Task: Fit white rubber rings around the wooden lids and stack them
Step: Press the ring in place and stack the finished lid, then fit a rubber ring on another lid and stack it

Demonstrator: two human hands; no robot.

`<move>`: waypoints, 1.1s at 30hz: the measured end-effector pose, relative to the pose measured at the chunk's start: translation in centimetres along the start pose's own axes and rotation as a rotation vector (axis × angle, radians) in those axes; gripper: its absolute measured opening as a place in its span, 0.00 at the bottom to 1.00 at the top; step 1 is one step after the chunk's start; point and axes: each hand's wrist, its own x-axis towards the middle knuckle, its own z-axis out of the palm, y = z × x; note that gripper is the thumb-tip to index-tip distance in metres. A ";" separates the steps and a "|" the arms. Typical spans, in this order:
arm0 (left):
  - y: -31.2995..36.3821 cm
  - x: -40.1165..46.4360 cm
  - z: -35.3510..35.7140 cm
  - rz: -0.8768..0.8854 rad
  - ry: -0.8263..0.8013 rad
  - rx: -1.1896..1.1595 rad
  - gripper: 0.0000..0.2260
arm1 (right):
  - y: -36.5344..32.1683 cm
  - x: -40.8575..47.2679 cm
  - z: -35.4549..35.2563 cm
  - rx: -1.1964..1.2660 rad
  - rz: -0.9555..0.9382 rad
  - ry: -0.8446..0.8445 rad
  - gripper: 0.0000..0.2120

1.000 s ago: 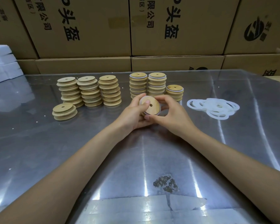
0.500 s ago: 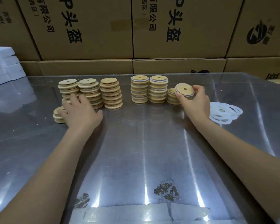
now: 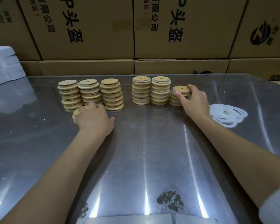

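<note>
Cardboard cartons (image 3: 181,28) with black print wall off the far edge of the steel worktop (image 3: 145,159), and a pile of white foam sheets (image 3: 2,65) sits at its far left corner. Along the far edge stand three stacks of bare wooden lids (image 3: 90,92) to the left, and just right of centre two tall stacks of ringed lids (image 3: 150,90) with white showing between the layers. Beside those, toward the right edge, is a shorter ringed stack (image 3: 174,100).

The right hand (image 3: 195,101) grasps a ringed lid (image 3: 181,90) by its rim, thumb on the near side and fingers on the far side, at the top of the short stack; whether it has landed I cannot tell. The left hand (image 3: 94,120) curls over a bare lid (image 3: 78,113) on a low pile in front of the bare stacks and appears to grip it, though the fingertips are hidden.

Loose white rubber rings (image 3: 228,116) lie tangled near the right edge.

The lids are pale round discs with a stepped rim and a small centre hole; they look light, stiff and smooth, best pinched across the rim. The rings look thin, floppy and stretchy, likely to cling together, so one should be peeled off by its edge.
</note>
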 end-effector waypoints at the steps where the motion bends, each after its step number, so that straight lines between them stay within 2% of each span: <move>1: 0.6 -0.4 0.0 0.041 0.011 0.010 0.25 | 0.1 0.1 0.0 -0.010 0.000 -0.009 0.30; 7: 3.9 -2.5 0.3 0.338 0.086 -0.023 0.21 | 0.3 0.3 0.3 -0.086 -0.050 -0.036 0.26; 14: 4.4 -2.4 1.2 0.561 0.146 -0.251 0.20 | 0.5 0.4 0.4 -0.124 -0.097 -0.091 0.26; 19: 4.1 -1.6 1.9 0.528 0.200 -0.380 0.26 | 0.1 0.1 0.1 -0.105 -0.046 -0.084 0.28; 21: 3.7 -1.0 2.2 0.479 0.161 -0.391 0.28 | -0.3 -0.3 -0.2 -0.068 0.006 -0.015 0.27; 25: 3.1 -0.2 2.7 0.416 0.055 -0.442 0.25 | -0.7 -1.5 -1.2 -0.043 0.008 0.094 0.19; 28: 3.0 0.0 2.7 0.404 0.079 -0.479 0.24 | -0.4 -2.8 -2.3 0.015 0.018 0.089 0.14; 33: 2.9 -0.1 2.7 0.401 0.117 -0.511 0.24 | 0.9 -4.6 -3.9 0.083 0.044 0.019 0.15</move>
